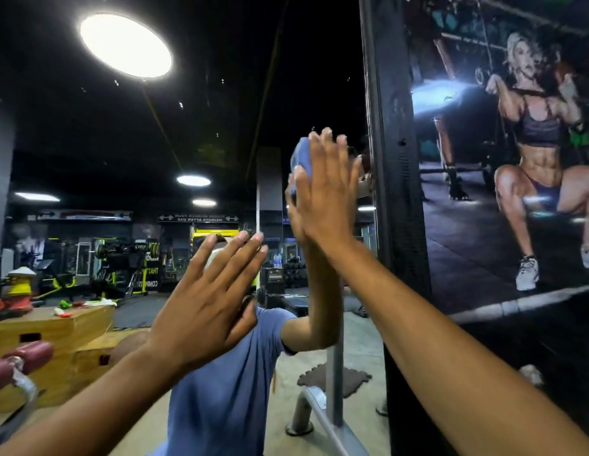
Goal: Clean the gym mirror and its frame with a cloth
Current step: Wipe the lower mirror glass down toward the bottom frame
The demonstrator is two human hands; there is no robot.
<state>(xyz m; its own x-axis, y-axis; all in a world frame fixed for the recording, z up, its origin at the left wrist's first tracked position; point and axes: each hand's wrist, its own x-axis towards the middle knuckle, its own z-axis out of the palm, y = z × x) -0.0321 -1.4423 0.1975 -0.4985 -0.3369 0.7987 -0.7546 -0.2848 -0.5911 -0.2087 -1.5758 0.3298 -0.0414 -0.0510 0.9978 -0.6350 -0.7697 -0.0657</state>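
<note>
right hand point(326, 189) was flat, fingers straight, pressing a blue cloth point(302, 156) against the mirror point(155, 133) high up, just beside the dark frame point(390, 126) at its right edge. left hand point(207, 297) was spread open, palm on the glass lower down, holding nothing. poster point(516, 143) hung right of the frame.

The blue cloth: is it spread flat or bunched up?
Bunched: the cloth bulges in folds between the right hand and the mirror.
</note>
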